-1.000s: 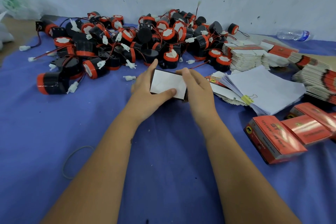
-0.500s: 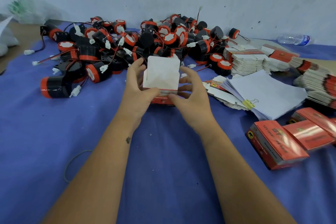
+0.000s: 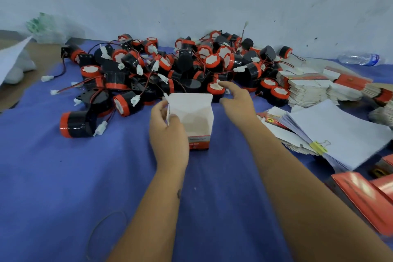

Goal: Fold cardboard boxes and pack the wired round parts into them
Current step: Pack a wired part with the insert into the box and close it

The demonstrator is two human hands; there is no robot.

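A small cardboard box (image 3: 198,121), white inside and red outside, stands upright with its top open on the blue cloth. My left hand (image 3: 168,130) grips its left wall, thumb inside the opening. My right hand (image 3: 238,102) hovers just right of the box with loosely spread fingers, its fingertips near a red-and-black round part (image 3: 215,89) at the pile's front edge. The pile of wired round parts (image 3: 170,70), black bodies with red rims and white connectors, stretches across the back of the table.
Stacks of flat unfolded boxes (image 3: 308,89) and a clipped sheaf of white paper (image 3: 336,132) lie at the right. Finished red boxes (image 3: 365,195) sit at the near right. A water bottle (image 3: 359,59) lies by the wall. A rubber band (image 3: 102,232) lies near left.
The box went from flat between both hands to standing open on the cloth. My right hand let go of it and moved up toward the pile; my left hand kept hold.
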